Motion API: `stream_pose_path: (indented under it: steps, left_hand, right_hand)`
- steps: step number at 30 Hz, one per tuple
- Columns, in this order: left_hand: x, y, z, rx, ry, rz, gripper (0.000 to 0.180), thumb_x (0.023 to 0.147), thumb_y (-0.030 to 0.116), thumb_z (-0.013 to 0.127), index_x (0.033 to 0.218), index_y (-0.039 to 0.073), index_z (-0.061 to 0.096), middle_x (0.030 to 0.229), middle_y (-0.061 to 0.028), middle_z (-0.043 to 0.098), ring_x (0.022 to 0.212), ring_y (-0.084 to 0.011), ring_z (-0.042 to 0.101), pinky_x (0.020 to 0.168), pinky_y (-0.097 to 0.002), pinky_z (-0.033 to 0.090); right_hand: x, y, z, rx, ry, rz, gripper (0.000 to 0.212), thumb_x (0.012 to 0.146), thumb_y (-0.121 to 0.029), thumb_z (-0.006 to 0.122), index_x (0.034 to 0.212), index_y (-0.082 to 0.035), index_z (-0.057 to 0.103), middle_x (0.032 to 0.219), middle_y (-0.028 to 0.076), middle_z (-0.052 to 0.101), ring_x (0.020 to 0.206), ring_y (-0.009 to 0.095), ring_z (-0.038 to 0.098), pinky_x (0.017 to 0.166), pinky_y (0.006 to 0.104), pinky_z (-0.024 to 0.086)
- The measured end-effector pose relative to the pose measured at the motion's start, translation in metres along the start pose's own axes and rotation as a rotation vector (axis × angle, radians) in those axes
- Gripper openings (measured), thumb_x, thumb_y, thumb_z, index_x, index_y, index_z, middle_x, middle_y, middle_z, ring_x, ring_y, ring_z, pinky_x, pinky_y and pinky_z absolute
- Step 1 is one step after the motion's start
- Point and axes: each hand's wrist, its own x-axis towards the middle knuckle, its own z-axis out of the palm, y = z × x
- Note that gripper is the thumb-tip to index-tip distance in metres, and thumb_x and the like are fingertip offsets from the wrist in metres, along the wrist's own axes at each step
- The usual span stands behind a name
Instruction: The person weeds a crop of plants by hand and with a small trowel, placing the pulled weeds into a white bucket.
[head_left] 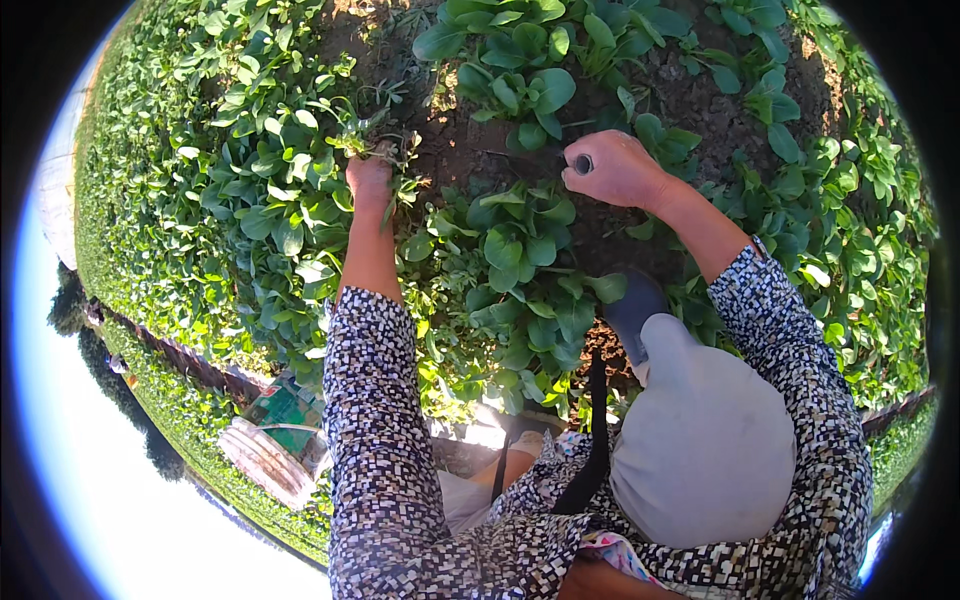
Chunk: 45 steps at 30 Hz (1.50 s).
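Note:
My left hand (370, 178) reaches into the greenery, closed around thin-stemmed, small-leaved weeds (402, 160) that stick out around its fingers. Leaves cover part of those fingers. To the right, my right hand (615, 168) makes a fist over bare soil, wrapped round a hand tool (583, 165) whose round handle end faces up. A thin dark part seems to run left from the fist, low over the soil; its shape is hard to make out. Broad-leaved green plants (515, 245) grow just below and between my hands, and more leafy plants (530, 85) stand above them.
Brown soil (450, 150) shows between the plant rows. My light grey trouser knee (700, 440) and dark boot (635, 305) are close to the plants at lower right. A whitish bucket (265, 460) with a green item by its mouth lies at lower left. Dense leaves (850, 215) spread along the right.

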Motion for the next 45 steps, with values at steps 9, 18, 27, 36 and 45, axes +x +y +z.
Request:
stream_pose_path:
  steps: [9,18,27,36,45]
  left_hand:
    - [-0.065,0.016,0.032,0.303,-0.479,0.1,0.038,0.077,0.02,0.067,0.11,0.003,0.063,0.091,-0.0154,0.068,0.082,-0.0228,0.064,0.074,-0.0337,0.049]
    - [-0.116,0.065,0.07,1.018,-0.439,0.341,0.03,0.072,0.026,0.064,0.092,0.003,0.066,0.092,-0.0207,0.067,0.09,-0.0384,0.065,0.077,-0.0456,0.051]
    - [-0.033,0.008,-0.019,-0.518,-0.292,-0.212,0.028,0.095,0.016,0.051,0.117,0.001,0.057,0.101,-0.0126,0.067,0.077,-0.0225,0.067,0.064,-0.0381,0.058]
    - [-0.103,0.069,0.04,1.099,-0.573,0.113,0.036,0.074,0.029,0.059,0.102,0.007,0.068,0.098,-0.0182,0.068,0.097,-0.0348,0.064,0.083,-0.042,0.051]
    - [-0.114,0.046,0.041,1.063,-0.64,0.17,0.033,0.077,0.026,0.058,0.101,0.006,0.068,0.1,-0.0189,0.067,0.096,-0.0358,0.064,0.083,-0.0437,0.051]
  right_hand:
    - [-0.001,-0.017,-0.053,-0.281,-0.117,-0.125,0.025,0.073,-0.02,0.061,0.062,-0.002,0.049,0.062,0.015,0.051,0.064,0.037,0.05,0.061,0.0431,0.043]
    - [-0.014,0.006,-0.026,-0.184,-0.085,-0.196,0.024,0.071,-0.023,0.063,0.064,-0.002,0.052,0.062,0.015,0.052,0.066,0.036,0.053,0.064,0.0435,0.043]
    - [0.001,-0.003,-0.05,0.073,-0.27,0.062,0.028,0.074,-0.021,0.062,0.062,0.0,0.048,0.056,0.009,0.043,0.055,0.023,0.04,0.057,0.0345,0.039]
    - [0.013,-0.035,-0.05,-0.393,-0.421,-0.187,0.02,0.069,-0.021,0.061,0.069,-0.001,0.061,0.066,0.017,0.057,0.072,0.036,0.056,0.069,0.0444,0.046]
    - [0.031,-0.058,-0.064,-0.531,-0.601,-0.205,0.016,0.063,-0.017,0.058,0.061,-0.001,0.054,0.063,0.016,0.052,0.073,0.035,0.052,0.067,0.0441,0.045]
